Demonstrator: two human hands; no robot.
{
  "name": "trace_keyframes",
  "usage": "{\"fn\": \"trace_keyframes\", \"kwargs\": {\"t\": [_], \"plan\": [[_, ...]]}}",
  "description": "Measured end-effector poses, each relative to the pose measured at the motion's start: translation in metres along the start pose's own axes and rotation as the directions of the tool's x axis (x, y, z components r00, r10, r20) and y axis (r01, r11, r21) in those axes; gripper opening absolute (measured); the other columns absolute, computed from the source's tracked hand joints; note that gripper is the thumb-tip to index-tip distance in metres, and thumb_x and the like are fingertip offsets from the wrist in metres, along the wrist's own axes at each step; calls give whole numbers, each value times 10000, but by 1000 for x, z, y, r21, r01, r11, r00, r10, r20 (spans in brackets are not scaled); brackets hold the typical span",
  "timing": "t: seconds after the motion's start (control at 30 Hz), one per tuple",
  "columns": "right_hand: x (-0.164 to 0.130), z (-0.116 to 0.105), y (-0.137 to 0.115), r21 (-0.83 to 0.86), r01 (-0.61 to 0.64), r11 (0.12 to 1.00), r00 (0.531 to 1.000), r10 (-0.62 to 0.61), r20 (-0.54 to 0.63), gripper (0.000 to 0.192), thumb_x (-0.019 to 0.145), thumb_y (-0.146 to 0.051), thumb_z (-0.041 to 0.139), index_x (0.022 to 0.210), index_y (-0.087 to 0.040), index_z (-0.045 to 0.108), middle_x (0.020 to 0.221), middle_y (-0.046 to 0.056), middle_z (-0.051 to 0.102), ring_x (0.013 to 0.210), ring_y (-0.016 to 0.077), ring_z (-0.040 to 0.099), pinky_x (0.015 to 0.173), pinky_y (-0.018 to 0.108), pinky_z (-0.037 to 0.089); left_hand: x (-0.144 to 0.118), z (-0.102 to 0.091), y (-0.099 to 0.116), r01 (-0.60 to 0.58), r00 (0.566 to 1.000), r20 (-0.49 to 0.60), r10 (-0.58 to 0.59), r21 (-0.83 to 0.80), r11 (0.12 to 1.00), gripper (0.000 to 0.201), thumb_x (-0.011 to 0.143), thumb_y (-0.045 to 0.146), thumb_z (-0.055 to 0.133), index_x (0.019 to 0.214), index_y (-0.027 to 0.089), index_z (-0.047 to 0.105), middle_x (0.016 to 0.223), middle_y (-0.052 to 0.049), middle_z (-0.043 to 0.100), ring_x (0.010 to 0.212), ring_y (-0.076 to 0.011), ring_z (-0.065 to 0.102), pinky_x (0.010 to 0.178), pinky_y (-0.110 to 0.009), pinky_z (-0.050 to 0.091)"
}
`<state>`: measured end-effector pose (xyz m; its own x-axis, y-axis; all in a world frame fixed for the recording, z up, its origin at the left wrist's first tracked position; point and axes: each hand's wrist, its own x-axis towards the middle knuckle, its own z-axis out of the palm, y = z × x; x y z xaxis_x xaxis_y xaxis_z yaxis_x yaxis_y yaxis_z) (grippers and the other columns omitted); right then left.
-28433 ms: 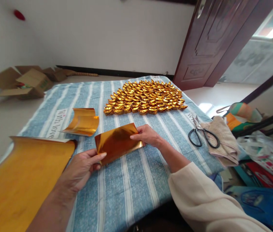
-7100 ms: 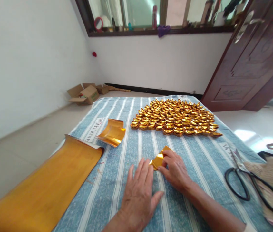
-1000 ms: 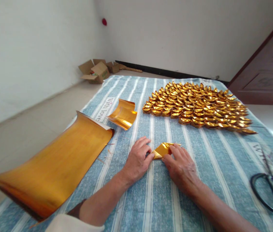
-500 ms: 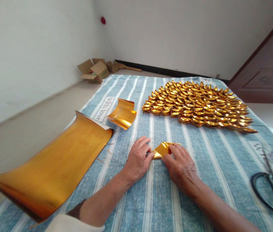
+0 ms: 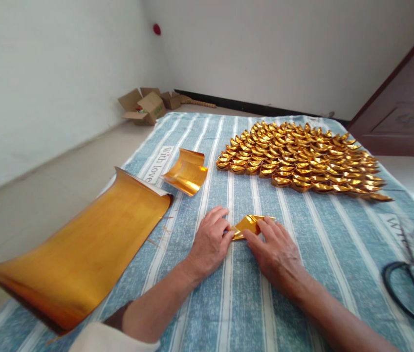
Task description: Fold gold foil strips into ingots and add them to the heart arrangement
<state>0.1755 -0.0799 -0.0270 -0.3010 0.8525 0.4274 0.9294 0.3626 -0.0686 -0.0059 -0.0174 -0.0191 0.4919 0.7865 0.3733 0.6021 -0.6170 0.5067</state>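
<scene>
Pressing the folded gold paper (image 5: 249, 226) flat, both hands (left hand (image 5: 209, 243), right hand (image 5: 274, 252)) stay fingers-down as before, gripping nothing.

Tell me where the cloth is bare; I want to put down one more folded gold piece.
Bare striped cloth lies between the right hand and the scissors, below the ingot pile. Another strip runs between the curled sheet and the pile. Crowded: the large gold sheet on the left.
</scene>
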Motion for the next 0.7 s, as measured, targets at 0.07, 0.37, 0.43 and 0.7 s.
{"fn": "trace_keyframes", "kwargs": {"t": [0.07, 0.37, 0.43, 0.7], "plan": [[0, -2, 1, -3, 23, 1000, 999, -23, 25, 294, 901, -156, 496, 1149, -263, 611, 1110, 136, 554, 1135, 317, 480, 911, 479, 437, 0, 0, 0, -3, 1000, -4, 3, -3, 1000, 94, 787, 77, 599, 749, 155, 564, 1165, -145, 608, 1211, -304, 490, 1001, -525, 424], [-4, -4, 3, -36, 70, 997, 994, -67, 83, 445, 879, -130, 519, 1289, -305, 511, 1187, 146, 523, 1183, 346, 452, 922, 512, 428, 0, 1, 0, 2, 1000, 1, -2, -14, 1000, 83, 803, 98, 586, 755, 162, 566, 1168, -131, 606, 1211, -294, 485, 998, -540, 419], [-4, -4, 3, -39, 76, 996, 994, -73, 81, 471, 874, -129, 526, 1309, -307, 494, 1195, 148, 524, 1186, 346, 451, 922, 511, 426, 0, 0, 1, 5, 1000, 1, -5, -17, 1000, 84, 808, 101, 581, 755, 165, 567, 1165, -125, 607, 1210, -289, 487, 999, -542, 417], [-4, -4, 3, -52, 81, 995, 995, -77, 67, 476, 863, -122, 523, 1303, -303, 503, 1199, 155, 536, 1186, 342, 451, 908, 521, 425, 0, 0, 1, -26, 1000, -13, 26, 9, 1000, 90, 820, 101, 558, 763, 170, 569, 1152, -119, 610, 1207, -283, 492, 1002, -538, 419]]}}
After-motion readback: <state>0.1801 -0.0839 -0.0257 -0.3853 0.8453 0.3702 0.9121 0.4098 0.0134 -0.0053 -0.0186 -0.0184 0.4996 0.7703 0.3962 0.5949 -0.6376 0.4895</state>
